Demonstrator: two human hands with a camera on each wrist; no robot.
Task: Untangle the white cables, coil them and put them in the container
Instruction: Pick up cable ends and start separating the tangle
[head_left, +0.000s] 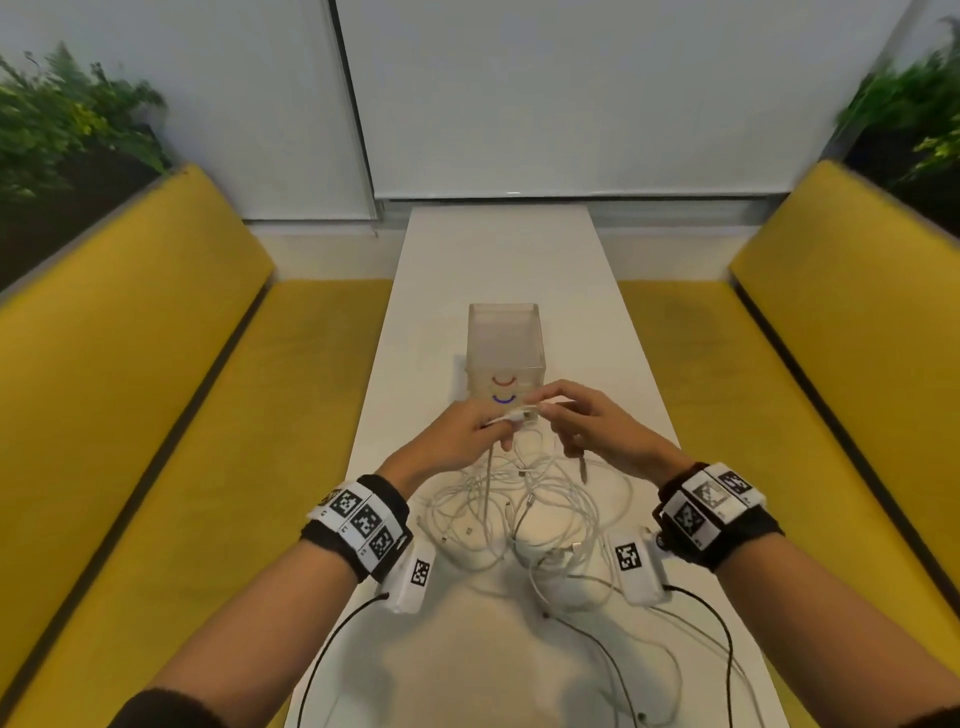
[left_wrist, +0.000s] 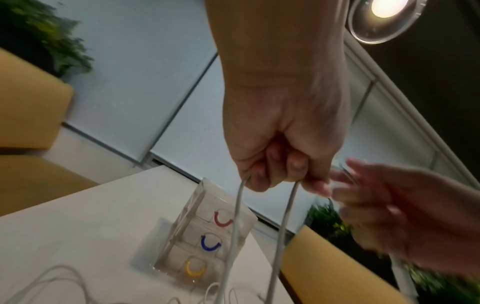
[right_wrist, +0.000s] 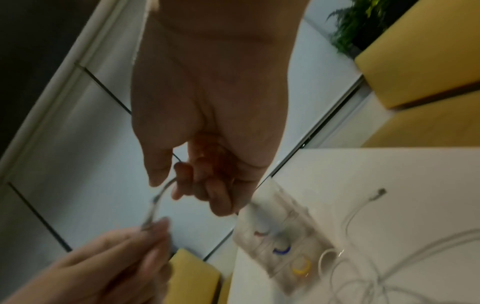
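- My left hand (head_left: 462, 431) is raised above the tabletop (head_left: 498, 249), palm turned down, its fingers (left_wrist: 270, 164) curled and clamped on a white cable (head_left: 511, 415).
- My right hand (head_left: 587, 426) is level with it and just beside it, fingers (right_wrist: 207, 185) curled, thumb and forefinger pinching the same cable a little further along; a short stretch spans between the two grips.
- The left wrist view shows two strands of that cable hanging straight down from my left fingers, something the head view only hints at.
- The right wrist view shows the span bowing between my right fingers and the left fingertips; it is blurred, so I cannot tell the connector type.
- Below and nearer than my fingers, the rest of the white cables (head_left: 519, 514) lie in one loose tangle on the tabletop; I cannot count the separate cables.
- One clear container (head_left: 506, 338) stands upright just beyond my fingers, apart from them.
- The wrist views show three coloured arcs on its front wall, red, blue and yellow; the head view shows only the red and blue.
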